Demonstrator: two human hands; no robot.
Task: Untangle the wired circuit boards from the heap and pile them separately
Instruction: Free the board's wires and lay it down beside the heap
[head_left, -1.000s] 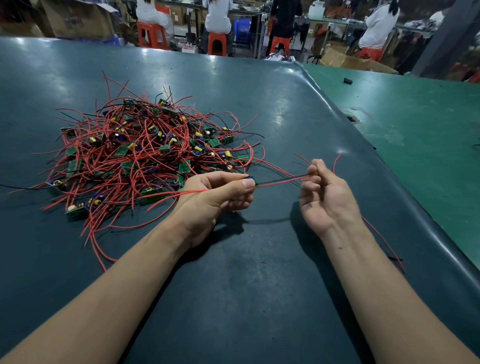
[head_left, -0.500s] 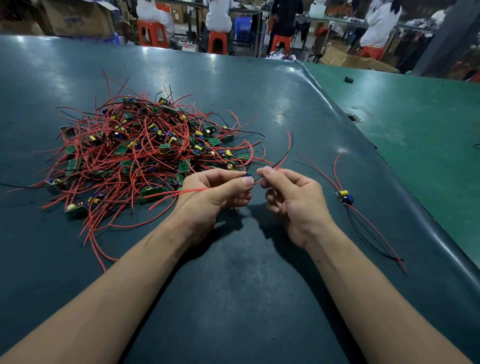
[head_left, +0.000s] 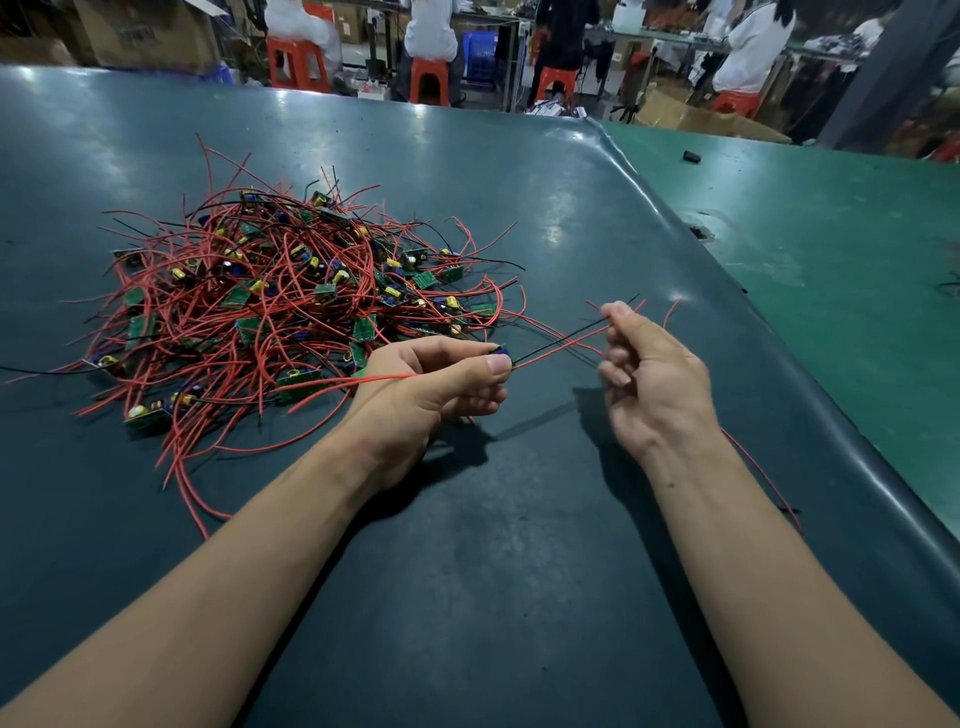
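On the dark teal worktop (head_left: 467, 597) I am seeing no readable writing: the print on the cardboard boxes (head_left: 140, 36) at the far left is too blurred to make out, and the boards carry no legible marks.

My left hand (head_left: 415, 395) is pinching a small circuit board (head_left: 500, 355) between thumb and forefinger, its blue component just showing at the fingertips. One red lead (head_left: 363, 382) is trailing from under the thumb back across the hand toward the heap. Black and red leads (head_left: 561, 343) are stretching from the board rightward and up to my right hand (head_left: 654, 384), which is pinching them at its raised fingertips, the other fingers curling loosely below. The wire ends are sticking out past that pinch.

The heap of wired circuit boards (head_left: 291, 301) is lying just beyond and to the left of my left hand, a tangle of red wires, a few black ones, green boards and yellow and blue parts. A separate red wire (head_left: 758, 473) is showing beside my right forearm, near the worktop's right edge; whatever it belongs to is hidden by the arm.

Beyond, a green table (head_left: 831, 270) is adjoining on the right, with a small black object (head_left: 691, 156) on it, and people are sitting on orange stools (head_left: 296, 62) at the back.
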